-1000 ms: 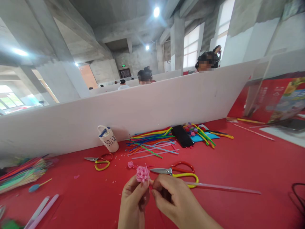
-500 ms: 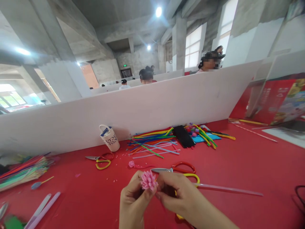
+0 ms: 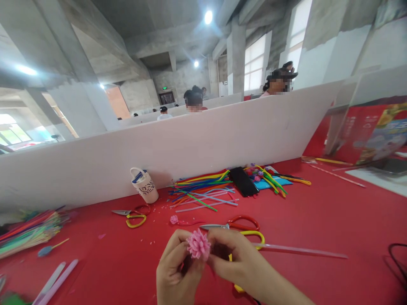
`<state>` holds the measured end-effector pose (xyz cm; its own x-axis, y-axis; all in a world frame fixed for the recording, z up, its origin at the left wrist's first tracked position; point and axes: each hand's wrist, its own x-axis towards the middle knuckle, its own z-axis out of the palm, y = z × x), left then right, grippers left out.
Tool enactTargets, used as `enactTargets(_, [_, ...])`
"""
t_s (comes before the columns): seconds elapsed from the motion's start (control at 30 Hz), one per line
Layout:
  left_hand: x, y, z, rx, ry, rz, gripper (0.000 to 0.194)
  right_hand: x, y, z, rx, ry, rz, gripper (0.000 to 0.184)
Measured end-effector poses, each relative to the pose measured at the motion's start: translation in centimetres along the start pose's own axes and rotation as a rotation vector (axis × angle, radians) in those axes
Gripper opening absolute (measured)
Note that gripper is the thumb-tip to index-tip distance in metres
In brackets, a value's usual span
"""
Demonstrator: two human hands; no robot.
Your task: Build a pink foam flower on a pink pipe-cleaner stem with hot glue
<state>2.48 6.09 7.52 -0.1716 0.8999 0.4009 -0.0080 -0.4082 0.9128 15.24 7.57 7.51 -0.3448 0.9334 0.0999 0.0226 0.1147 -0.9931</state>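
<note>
Just in front of me, my left hand (image 3: 180, 267) pinches a pink flower (image 3: 199, 244) with many narrow, curled petals, facing up. My right hand (image 3: 231, 255) meets it from the right, with thumb and forefinger closed at the flower's base; what the fingertips grip there is mostly hidden. Beneath the right hand shows part of a yellow object (image 3: 239, 289), largely covered. Scissors (image 3: 244, 221) with one red and one yellow handle lie behind the right hand. A smaller pink flower (image 3: 174, 219) on a thin pink stem rests beyond the left hand.
A second pair of scissors (image 3: 135, 216) and a white cup (image 3: 144, 187) stand left of a pile of coloured strips (image 3: 203, 186). A black phone (image 3: 243, 181) is beside it. A pale pink strip (image 3: 305, 250) lies right. A white partition (image 3: 190, 140) borders the red table.
The flower has shifted slightly right and down and tipped to face me more. My right hand has stayed at its base and turned slightly, and the yellow object beneath has come into view.
</note>
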Motion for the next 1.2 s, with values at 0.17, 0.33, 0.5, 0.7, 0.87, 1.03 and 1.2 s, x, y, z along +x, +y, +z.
enactTargets(0.17, [0.2,-0.1,0.0,-0.015,-0.063,-0.143,0.016,0.3,0.3,-0.1,0.327,-0.041,0.159,0.017])
enactTargets(0.33, [0.4,0.0,0.1,0.085,-0.094,-0.056,0.017,0.4,0.1,-0.2,0.496,-0.009,0.235,0.022])
enactTargets(0.5, [0.9,-0.9,-0.4,-0.21,-0.112,-0.468,0.02,0.4,0.3,0.0,0.532,-0.078,0.271,0.015])
enactTargets(0.7, [0.8,-0.9,-0.5,-0.347,-0.103,-0.595,0.023,0.6,1.2,-0.1,0.481,-0.162,0.26,0.008])
enactTargets(0.87, [0.1,0.3,-0.2,-0.003,-0.106,-0.106,0.018,1.0,1.8,-1.4,0.369,-0.282,0.153,0.016])
enactTargets(1.03, [-0.8,1.2,0.3,0.143,-0.125,0.125,0.024,1.1,1.7,-2.7,0.259,-0.389,-0.024,0.024])
enactTargets(1.2, [-1.4,1.5,1.1,0.124,-0.06,0.166,0.032,1.1,1.5,-3.1,0.135,-0.401,-0.157,0.02])
